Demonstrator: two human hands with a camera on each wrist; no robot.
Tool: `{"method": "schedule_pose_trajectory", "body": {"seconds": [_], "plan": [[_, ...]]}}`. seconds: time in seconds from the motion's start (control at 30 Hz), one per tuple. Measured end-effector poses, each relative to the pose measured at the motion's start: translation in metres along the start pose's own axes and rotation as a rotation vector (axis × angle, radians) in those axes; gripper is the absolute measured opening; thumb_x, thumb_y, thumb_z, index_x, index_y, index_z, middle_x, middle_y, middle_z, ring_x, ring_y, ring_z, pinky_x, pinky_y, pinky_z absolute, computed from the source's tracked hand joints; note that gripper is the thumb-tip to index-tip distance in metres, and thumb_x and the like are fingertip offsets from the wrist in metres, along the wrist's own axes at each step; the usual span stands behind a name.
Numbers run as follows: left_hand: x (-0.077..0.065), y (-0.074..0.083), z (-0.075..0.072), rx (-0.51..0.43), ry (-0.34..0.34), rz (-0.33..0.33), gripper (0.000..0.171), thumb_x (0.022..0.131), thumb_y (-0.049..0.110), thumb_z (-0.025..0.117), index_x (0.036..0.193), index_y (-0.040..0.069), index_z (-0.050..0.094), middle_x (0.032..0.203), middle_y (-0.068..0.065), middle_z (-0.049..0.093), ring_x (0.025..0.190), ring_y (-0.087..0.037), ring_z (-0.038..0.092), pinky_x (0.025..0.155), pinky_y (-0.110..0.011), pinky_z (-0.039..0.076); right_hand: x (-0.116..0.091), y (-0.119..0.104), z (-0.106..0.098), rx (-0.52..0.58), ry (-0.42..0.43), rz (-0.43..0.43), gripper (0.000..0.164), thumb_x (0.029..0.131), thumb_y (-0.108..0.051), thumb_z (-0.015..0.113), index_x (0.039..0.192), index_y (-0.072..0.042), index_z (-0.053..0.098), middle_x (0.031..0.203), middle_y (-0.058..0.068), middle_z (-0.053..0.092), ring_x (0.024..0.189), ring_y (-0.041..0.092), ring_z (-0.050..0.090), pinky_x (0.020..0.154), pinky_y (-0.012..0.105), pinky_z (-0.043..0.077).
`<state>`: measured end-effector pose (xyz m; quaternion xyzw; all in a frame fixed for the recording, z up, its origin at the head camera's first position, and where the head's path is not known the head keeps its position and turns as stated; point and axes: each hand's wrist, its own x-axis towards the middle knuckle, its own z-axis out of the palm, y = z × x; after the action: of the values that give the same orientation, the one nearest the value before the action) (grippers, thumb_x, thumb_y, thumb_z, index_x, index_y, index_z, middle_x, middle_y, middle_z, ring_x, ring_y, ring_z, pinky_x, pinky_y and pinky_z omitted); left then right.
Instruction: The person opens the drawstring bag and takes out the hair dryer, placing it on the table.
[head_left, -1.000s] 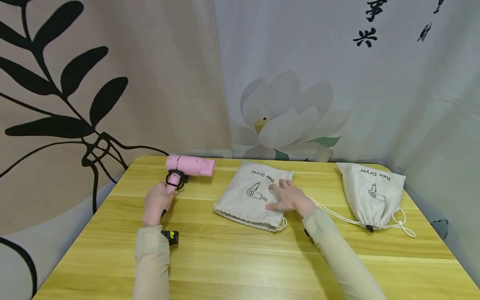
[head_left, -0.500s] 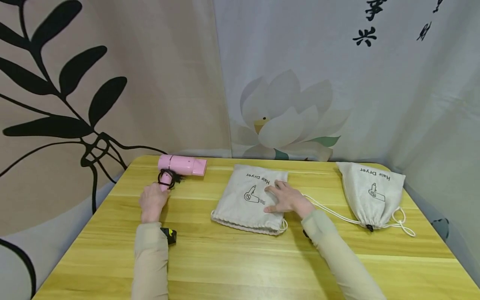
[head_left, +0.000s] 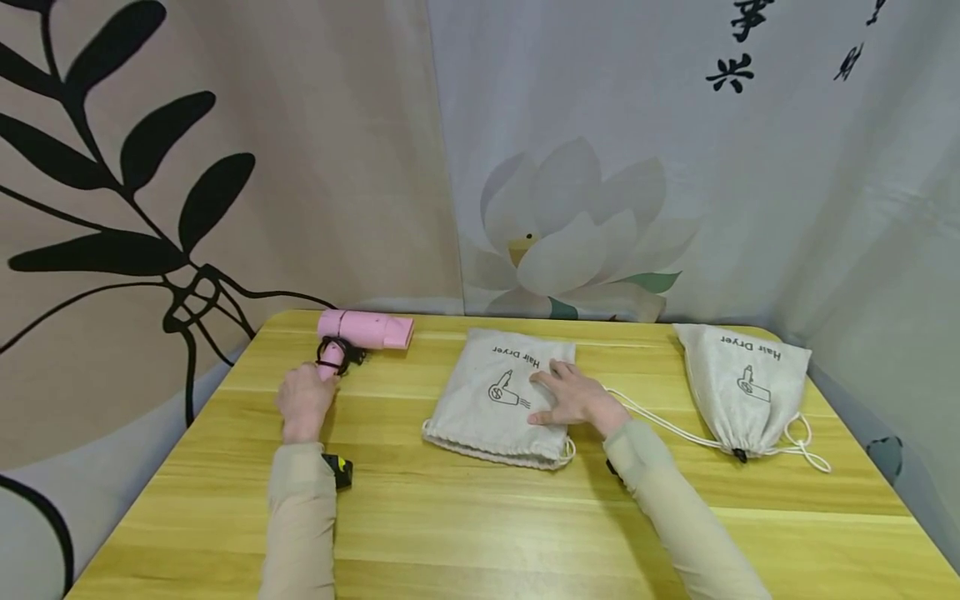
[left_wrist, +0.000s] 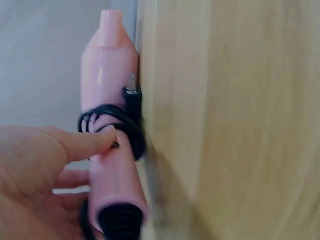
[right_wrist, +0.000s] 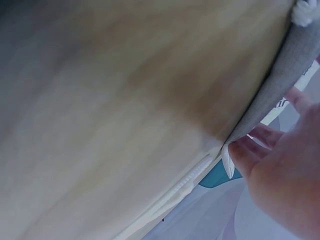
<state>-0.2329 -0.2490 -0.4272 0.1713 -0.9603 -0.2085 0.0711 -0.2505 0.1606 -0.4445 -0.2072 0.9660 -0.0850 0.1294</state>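
A pink hair dryer [head_left: 369,330] lies near the table's far left edge, nozzle to the right, its black cord [left_wrist: 131,135] wound round the handle. My left hand [head_left: 306,402] grips the handle; in the left wrist view the thumb lies across it and the other fingers are partly hidden behind. At the table's middle a flat pale drawstring bag [head_left: 467,408] carries a printed "Hair Dryer" label and drawing. On the bag's right side rests my right hand [head_left: 577,395], fingers spread. The right wrist view shows these fingers at the grey-looking bag edge [right_wrist: 280,87].
A second drawstring bag [head_left: 750,387], bulging and cinched, sits at the right of the wooden table [head_left: 465,533]. Its white cord [head_left: 671,427] runs left towards my right hand. A printed curtain [head_left: 360,167] hangs just behind the table's far edge.
My left hand and the hair dryer moved a little left, then stayed almost still. The flat bag also shifted slightly left and towards me, with my right hand still on it.
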Motion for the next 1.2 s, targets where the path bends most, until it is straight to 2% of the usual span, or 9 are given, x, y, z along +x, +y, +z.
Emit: {"method": "schedule_pose_trajectory", "body": {"seconds": [0.17,0.3,0.37,0.47,0.57,0.67,0.8,1.07,1.2], "plan": [[-0.016,0.034,0.000,-0.006,0.043,-0.069,0.050,0.092,0.020,0.052,0.122,-0.019,0.046,0.116,-0.044,0.050,0.109,-0.058,0.048,0.080,-0.064,0.048,-0.001,0.001,0.000,-0.003,-0.011,-0.006,0.076,0.081,-0.063,0.060,0.144,-0.026,0.038,0.156,0.019,0.021,0.144,0.040,0.020,0.102,0.062,0.038],[-0.029,0.075,0.009,-0.043,0.049,0.100,0.063,0.091,0.016,0.055,0.138,-0.017,0.027,0.130,-0.042,0.041,0.123,-0.056,0.038,0.092,-0.063,0.045,-0.001,0.002,0.000,0.005,-0.023,0.005,0.076,0.082,-0.063,0.060,0.145,-0.026,0.038,0.157,0.019,0.019,0.145,0.040,0.017,0.104,0.062,0.036],[-0.035,0.094,0.017,-0.071,-0.036,0.241,0.070,0.092,0.019,0.057,0.143,-0.013,0.021,0.139,-0.038,0.035,0.130,-0.051,0.035,0.101,-0.058,0.041,-0.001,0.002,-0.001,0.008,-0.025,0.008,0.076,0.082,-0.062,0.060,0.145,-0.026,0.038,0.157,0.019,0.018,0.145,0.040,0.016,0.104,0.062,0.036],[-0.046,0.119,0.030,-0.118,-0.244,0.415,0.072,0.095,0.029,0.057,0.147,-0.007,0.022,0.149,-0.030,0.029,0.139,-0.044,0.029,0.113,-0.054,0.030,-0.001,0.002,0.000,0.006,-0.024,0.004,0.076,0.082,-0.062,0.060,0.145,-0.025,0.038,0.157,0.019,0.018,0.145,0.040,0.016,0.104,0.063,0.036],[-0.058,0.137,0.042,-0.098,-0.408,0.535,0.069,0.094,0.035,0.056,0.146,-0.003,0.029,0.153,-0.024,0.028,0.143,-0.039,0.026,0.117,-0.050,0.022,0.000,0.002,0.000,0.004,-0.022,-0.001,0.076,0.082,-0.062,0.060,0.144,-0.025,0.039,0.157,0.020,0.018,0.145,0.040,0.017,0.104,0.063,0.036],[-0.069,0.151,0.052,-0.009,-0.493,0.624,0.070,0.092,0.038,0.059,0.145,-0.001,0.033,0.152,-0.022,0.029,0.143,-0.038,0.026,0.118,-0.049,0.022,0.000,0.001,0.000,0.004,-0.024,0.003,0.076,0.082,-0.062,0.060,0.144,-0.024,0.039,0.157,0.019,0.018,0.145,0.040,0.017,0.104,0.063,0.036],[-0.079,0.161,0.061,0.083,-0.560,0.630,0.081,0.085,0.042,0.067,0.147,0.004,0.031,0.153,-0.024,0.026,0.142,-0.042,0.025,0.115,-0.052,0.026,0.000,0.001,0.001,-0.002,-0.020,-0.003,0.076,0.082,-0.062,0.061,0.144,-0.023,0.039,0.157,0.020,0.018,0.144,0.041,0.019,0.103,0.063,0.036],[-0.088,0.166,0.071,0.159,-0.593,0.500,0.091,0.075,0.046,0.076,0.149,0.018,0.031,0.157,-0.018,0.019,0.144,-0.045,0.016,0.102,-0.074,0.025,-0.008,0.008,-0.003,0.068,-0.005,-0.018,0.072,0.082,-0.057,0.063,0.142,-0.023,0.042,0.157,0.018,0.021,0.143,0.040,0.023,0.104,0.063,0.035],[-0.090,0.166,0.072,0.171,-0.601,0.486,0.088,0.077,0.046,0.075,0.149,0.020,0.032,0.158,-0.016,0.017,0.146,-0.043,0.013,0.103,-0.074,0.022,-0.018,0.026,-0.008,0.124,0.084,0.014,0.070,0.085,-0.047,0.066,0.142,-0.016,0.041,0.153,0.021,0.028,0.139,0.043,0.029,0.104,0.064,0.034]]}}
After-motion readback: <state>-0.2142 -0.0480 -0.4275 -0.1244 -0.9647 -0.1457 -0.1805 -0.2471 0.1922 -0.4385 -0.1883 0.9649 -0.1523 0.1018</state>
